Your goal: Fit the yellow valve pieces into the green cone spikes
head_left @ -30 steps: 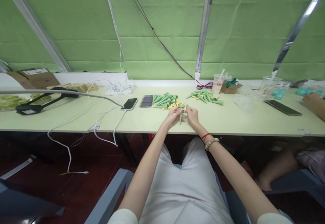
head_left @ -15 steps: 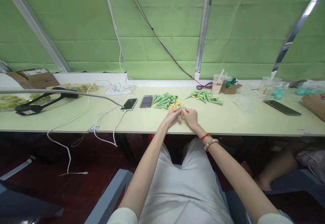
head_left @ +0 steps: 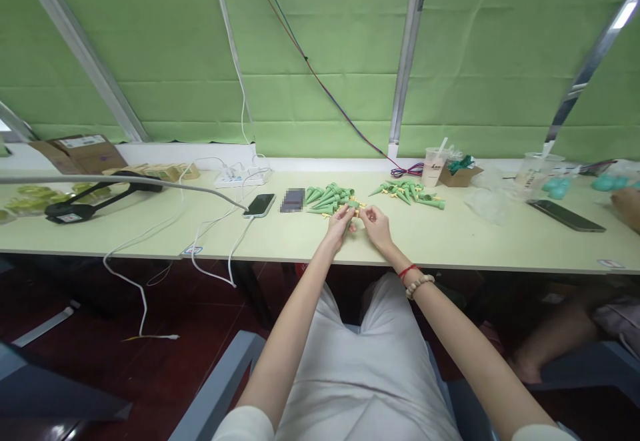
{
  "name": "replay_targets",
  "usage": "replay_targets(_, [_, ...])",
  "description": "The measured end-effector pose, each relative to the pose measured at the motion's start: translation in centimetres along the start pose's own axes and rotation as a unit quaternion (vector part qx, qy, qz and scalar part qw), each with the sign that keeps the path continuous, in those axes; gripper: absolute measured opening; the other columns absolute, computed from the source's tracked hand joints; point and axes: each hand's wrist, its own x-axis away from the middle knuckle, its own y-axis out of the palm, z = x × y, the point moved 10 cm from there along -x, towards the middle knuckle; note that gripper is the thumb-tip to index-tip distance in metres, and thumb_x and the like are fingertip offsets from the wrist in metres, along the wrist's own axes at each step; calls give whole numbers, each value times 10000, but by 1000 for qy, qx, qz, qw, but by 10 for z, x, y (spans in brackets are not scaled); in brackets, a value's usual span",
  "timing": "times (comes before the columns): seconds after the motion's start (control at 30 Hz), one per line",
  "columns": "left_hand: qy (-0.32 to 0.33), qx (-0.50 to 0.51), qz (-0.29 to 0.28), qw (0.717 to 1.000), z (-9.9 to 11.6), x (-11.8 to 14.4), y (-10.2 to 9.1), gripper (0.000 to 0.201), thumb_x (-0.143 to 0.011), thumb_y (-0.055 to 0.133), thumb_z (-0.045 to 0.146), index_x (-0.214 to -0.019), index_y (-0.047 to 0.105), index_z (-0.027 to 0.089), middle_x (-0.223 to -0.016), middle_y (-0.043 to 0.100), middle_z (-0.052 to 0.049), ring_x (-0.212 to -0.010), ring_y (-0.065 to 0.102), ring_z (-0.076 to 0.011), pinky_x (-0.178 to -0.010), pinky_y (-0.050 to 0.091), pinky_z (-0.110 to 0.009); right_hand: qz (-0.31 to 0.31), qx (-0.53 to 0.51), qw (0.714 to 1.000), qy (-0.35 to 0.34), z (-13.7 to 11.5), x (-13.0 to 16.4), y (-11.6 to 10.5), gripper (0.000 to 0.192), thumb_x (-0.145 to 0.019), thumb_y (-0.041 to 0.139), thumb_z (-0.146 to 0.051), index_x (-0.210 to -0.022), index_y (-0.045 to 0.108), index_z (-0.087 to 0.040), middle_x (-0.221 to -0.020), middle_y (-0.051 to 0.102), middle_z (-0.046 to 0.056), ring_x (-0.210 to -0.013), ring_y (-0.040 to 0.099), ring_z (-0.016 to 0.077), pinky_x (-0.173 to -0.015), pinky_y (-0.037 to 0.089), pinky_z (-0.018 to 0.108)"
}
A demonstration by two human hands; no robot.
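My left hand (head_left: 340, 227) is closed on a green cone-shaped piece (head_left: 353, 204), mostly covered by the fingers. Close beside it, my right hand (head_left: 378, 229) pinches what looks like a small yellow piece (head_left: 359, 213) at its fingertips; the detail is tiny. Just beyond my left hand lies a pile of green cones (head_left: 330, 195), with small yellow pieces around its right side, partly hidden by my fingers. Farther right is a second group of green cones (head_left: 407, 191) with yellow bits on or among them.
Left of the cones lie a blurred dark rectangle (head_left: 292, 200) and a phone (head_left: 259, 205) with a white cable. A plastic cup (head_left: 433, 167) and small cardboard box (head_left: 459, 175) stand at the back right. Another phone (head_left: 567, 215) lies near a co-worker's hand (head_left: 627, 206).
My hands were pressed together at the fingertips; now they are slightly apart, with the green piece showing in the left. The whole view has shifted a little.
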Motion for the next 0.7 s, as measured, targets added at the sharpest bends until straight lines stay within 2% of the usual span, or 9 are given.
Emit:
replay_targets(0.1, [12, 6, 20, 1000, 2, -1, -5, 467, -717, 679, 219, -1171, 570, 198, -732, 596, 27, -383, 411, 4, -395, 358, -150, -15, -75, 996, 38, 12, -3, 5, 389, -682, 599, -526, -802, 589, -157, -651, 627, 22, -476, 529, 109, -481, 431, 239])
replay_targets(0.3, [-1, -2, 37, 999, 0, 1, -9, 457, -699, 690, 207, -1147, 598, 184, -681, 587, 24, -366, 373, 11, -347, 286, -133, -42, -170, 980, 91, 28, -4, 13, 454, -528, 712, -546, -699, 593, -143, -633, 650, 53, -538, 603, 144, -568, 529, 299])
replay_targets(0.43, [-11, -4, 52, 999, 1, 3, -9, 424, -721, 664, 170, -1140, 600, 163, -635, 561, 32, -357, 290, 22, -315, 201, -119, -53, -194, 975, 94, 29, -3, 16, 438, -500, 733, -530, -641, 571, -148, -646, 654, 46, -553, 602, 133, -600, 535, 301])
replay_targets(0.7, [-22, -3, 59, 998, 0, 4, -8, 437, -676, 705, 168, -1106, 623, 172, -633, 550, 33, -377, 286, 24, -328, 219, -108, -47, -183, 980, 68, 31, -4, 14, 421, -537, 716, -529, -628, 544, -156, -665, 654, 47, -578, 589, 132, -612, 518, 295])
